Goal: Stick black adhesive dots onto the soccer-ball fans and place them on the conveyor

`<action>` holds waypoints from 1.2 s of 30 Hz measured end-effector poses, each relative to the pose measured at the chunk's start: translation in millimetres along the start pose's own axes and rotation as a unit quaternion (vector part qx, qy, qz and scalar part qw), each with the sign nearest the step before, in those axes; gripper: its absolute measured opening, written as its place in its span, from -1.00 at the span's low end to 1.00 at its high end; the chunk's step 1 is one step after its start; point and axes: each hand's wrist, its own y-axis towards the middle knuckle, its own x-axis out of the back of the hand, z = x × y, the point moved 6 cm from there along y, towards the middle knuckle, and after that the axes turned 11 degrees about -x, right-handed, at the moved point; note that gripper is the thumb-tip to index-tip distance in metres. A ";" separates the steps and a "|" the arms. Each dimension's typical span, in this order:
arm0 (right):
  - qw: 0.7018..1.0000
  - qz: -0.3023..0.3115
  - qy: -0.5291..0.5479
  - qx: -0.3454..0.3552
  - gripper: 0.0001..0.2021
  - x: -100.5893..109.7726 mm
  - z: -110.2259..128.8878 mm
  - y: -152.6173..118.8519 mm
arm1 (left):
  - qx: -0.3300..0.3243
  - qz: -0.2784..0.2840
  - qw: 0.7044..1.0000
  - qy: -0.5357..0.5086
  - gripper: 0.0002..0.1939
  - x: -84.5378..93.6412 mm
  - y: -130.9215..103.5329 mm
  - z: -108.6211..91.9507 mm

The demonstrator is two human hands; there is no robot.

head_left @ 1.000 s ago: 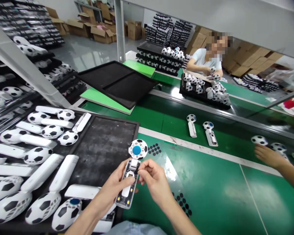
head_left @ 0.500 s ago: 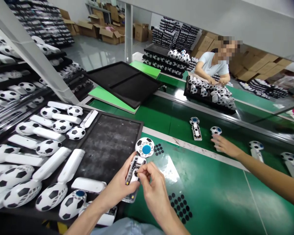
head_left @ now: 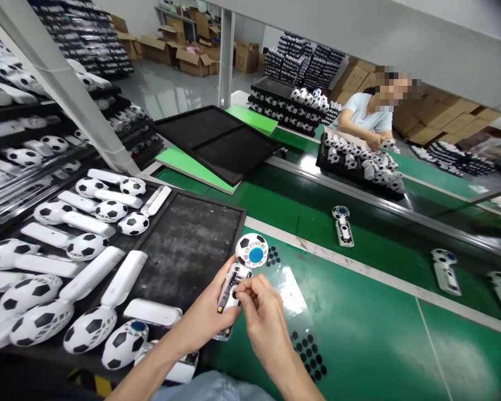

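My left hand (head_left: 212, 306) is wrapped round the handle of a football-patterned device (head_left: 251, 250), whose round head with a blue centre points away from me. Its handle shows bare electronics. My right hand (head_left: 262, 312) pinches over the white round part of that handle; a small dark piece, partly hidden, shows at the fingertips. Black round stickers (head_left: 309, 354) on a clear sheet lie on the green surface beside my right wrist, and more show behind the device's head.
A black tray (head_left: 187, 245) with several football devices (head_left: 87, 246) is at the left. Similar open devices (head_left: 343, 225) lie on the green belt (head_left: 384, 239). Across it, a person (head_left: 365, 114) handles devices at a full tray (head_left: 350, 172). An angled metal post (head_left: 73, 89) stands left.
The other person's hand at the right has left the view, and the device it was touching is gone from the belt. The remaining belt devices sit slightly further right. My hands keep their hold.
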 end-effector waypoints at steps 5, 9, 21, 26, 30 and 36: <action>0.999 -0.004 -0.024 0.030 -0.82 0.5 4.3 -2.1 | -0.006 -0.005 1.000 0.005 -0.14 -0.7 3.0 -1.9; 0.996 -0.036 0.025 0.084 -0.73 1.9 4.0 -10.3 | -0.011 -0.015 0.999 -0.041 -0.16 0.0 3.9 -6.5; 0.987 -0.035 0.159 0.009 -0.66 -5.7 -22.7 -13.8 | 0.016 -0.087 0.980 -0.177 -0.25 -0.4 -0.2 -1.3; 0.972 -0.060 0.216 -0.065 -0.62 -15.2 -35.9 -20.3 | 0.045 -0.137 0.960 -0.238 -0.27 2.4 0.6 -0.9; 0.959 -0.033 0.248 -0.134 -0.40 -35.6 -51.8 -26.1 | 0.045 -0.201 0.965 -0.161 -0.44 -4.4 10.5 -0.4; 0.928 0.003 0.306 -0.210 -0.22 -11.2 -90.5 25.7 | 0.018 -0.137 0.989 0.061 -0.40 5.6 63.2 -16.4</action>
